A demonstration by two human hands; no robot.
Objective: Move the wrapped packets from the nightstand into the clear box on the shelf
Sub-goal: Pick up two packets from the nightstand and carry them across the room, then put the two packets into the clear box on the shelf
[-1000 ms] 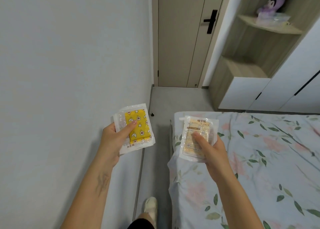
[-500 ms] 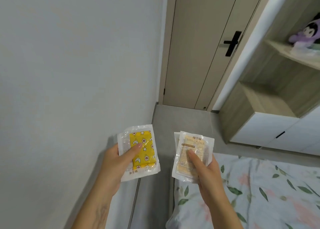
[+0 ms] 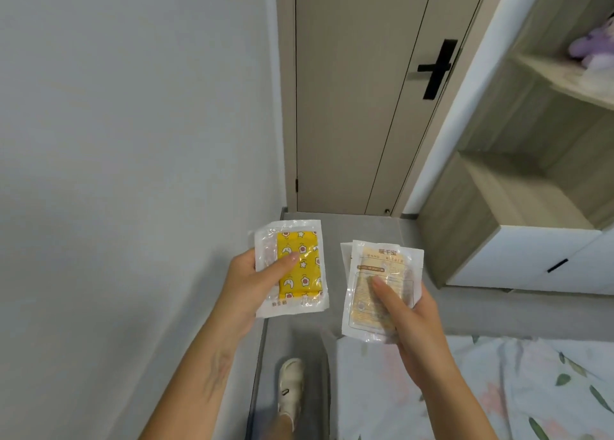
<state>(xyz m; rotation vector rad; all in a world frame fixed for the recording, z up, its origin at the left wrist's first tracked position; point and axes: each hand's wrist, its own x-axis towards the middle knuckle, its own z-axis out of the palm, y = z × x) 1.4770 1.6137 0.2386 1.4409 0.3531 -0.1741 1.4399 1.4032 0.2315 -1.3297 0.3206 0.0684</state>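
Note:
My left hand [image 3: 252,286] grips a clear-wrapped packet with a yellow patterned pad inside [image 3: 299,266], thumb across its front. My right hand [image 3: 408,320] grips a beige printed packet [image 3: 382,280], thumb on its face; a second packet edge shows behind it on the left. Both packets are held at chest height over the floor gap between wall and bed. The wooden shelf unit [image 3: 548,83] stands at the upper right. The clear box on it is blurred at the frame edge beside a purple plush toy [image 3: 591,45]. The nightstand is out of view.
A closed beige door with a black handle [image 3: 437,69] faces me. A grey wall runs along the left. The floral bedspread [image 3: 498,389] fills the lower right. White cabinet drawers [image 3: 531,260] sit under the shelves. My foot in a pale shoe [image 3: 290,386] is on the grey floor.
I have walked closer to the door and shelf; the bed has dropped lower in view. Both hands keep the same hold on their packets.

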